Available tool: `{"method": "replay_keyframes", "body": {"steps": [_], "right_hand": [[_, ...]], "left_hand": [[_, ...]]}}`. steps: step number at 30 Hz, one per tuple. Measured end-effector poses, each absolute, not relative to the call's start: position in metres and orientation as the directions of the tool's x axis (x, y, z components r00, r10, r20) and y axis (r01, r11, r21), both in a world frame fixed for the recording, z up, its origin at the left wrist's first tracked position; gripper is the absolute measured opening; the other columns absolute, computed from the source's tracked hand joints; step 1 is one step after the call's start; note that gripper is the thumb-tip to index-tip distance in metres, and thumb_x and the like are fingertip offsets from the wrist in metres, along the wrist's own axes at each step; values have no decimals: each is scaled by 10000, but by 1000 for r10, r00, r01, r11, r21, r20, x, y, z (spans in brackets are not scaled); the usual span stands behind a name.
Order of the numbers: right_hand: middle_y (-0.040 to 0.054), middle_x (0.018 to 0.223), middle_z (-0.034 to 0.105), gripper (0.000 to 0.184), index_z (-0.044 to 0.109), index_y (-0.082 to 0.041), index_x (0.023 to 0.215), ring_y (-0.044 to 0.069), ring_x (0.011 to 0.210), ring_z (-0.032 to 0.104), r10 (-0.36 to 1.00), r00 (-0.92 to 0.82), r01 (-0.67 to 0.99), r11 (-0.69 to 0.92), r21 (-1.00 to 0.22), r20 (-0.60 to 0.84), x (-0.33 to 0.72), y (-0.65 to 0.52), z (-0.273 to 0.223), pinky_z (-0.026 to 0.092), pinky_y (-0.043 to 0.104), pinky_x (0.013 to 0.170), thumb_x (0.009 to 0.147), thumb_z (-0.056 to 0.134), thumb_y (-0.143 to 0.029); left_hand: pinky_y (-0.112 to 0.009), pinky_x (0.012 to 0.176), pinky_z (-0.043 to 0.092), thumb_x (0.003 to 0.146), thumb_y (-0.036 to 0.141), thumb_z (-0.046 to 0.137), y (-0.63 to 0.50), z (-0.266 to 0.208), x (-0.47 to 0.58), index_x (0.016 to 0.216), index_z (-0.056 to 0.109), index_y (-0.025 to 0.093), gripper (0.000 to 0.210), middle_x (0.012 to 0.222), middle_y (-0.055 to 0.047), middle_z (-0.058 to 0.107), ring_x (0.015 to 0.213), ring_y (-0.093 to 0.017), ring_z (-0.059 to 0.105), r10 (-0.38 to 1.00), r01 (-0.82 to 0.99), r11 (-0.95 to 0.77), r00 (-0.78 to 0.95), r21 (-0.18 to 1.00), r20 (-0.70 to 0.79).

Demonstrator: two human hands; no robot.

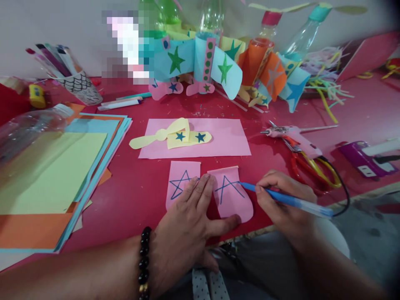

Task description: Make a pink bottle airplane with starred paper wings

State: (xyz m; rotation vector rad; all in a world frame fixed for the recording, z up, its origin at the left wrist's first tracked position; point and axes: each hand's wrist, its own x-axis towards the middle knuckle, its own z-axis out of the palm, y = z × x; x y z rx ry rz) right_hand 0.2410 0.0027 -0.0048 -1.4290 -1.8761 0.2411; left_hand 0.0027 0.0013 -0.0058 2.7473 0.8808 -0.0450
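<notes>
Near on the table, the left hand lies spread, thumb on the right pink paper cutout; firm pressure should stop it slipping while the right hand, pinched round the blue felt-tip pen, draws straight lines.

From our head, near and above, we look forward and down on our left hand and right hand, past them across the tabletop to the pale wall beyond.
</notes>
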Motion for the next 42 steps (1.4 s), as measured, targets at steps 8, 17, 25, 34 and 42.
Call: {"method": "replay_keyframes", "body": {"steps": [8,17,25,34,42], "right_hand": [[-10,719,621,108,581,-235,798,140,588,577,846,-48,721,398,-568,532,242,1,-4,466,291,574,822,635,-144],[-3,729,617,83,590,-225,825,144,605,579,859,-63,700,400,-591,507,247,2,-7,467,291,577,841,640,-161],[-5,699,631,74,604,-214,801,133,596,583,895,-83,706,363,-608,439,243,8,-4,465,271,576,864,620,-180],[-13,679,631,99,606,-201,771,118,570,569,903,-79,730,341,-592,423,243,10,-6,442,255,567,868,624,-202],[-14,684,624,98,599,-206,782,117,584,567,905,-98,738,345,-580,414,243,10,-7,438,257,572,875,621,-187]], "left_hand": [[-640,1142,216,549,795,719,2,-8,2,1429,429,468,982,1623,-219,150,1477,-474,117,577,577,-778,813,250,-79],[-654,1106,270,625,860,550,5,-6,3,1429,437,485,894,1553,-181,296,1447,-472,238,554,553,-793,829,255,-73],[-602,1138,197,639,911,454,12,-12,3,1445,402,504,905,1597,-163,186,1445,-428,233,537,516,-793,843,324,-30],[-588,1094,246,594,922,481,15,-12,7,1412,462,490,925,1568,-201,197,1415,-463,249,535,513,-797,845,319,-21],[-597,1112,221,590,918,512,16,-14,6,1423,443,492,938,1554,-200,226,1417,-458,255,527,508,-807,850,301,-22]]}}
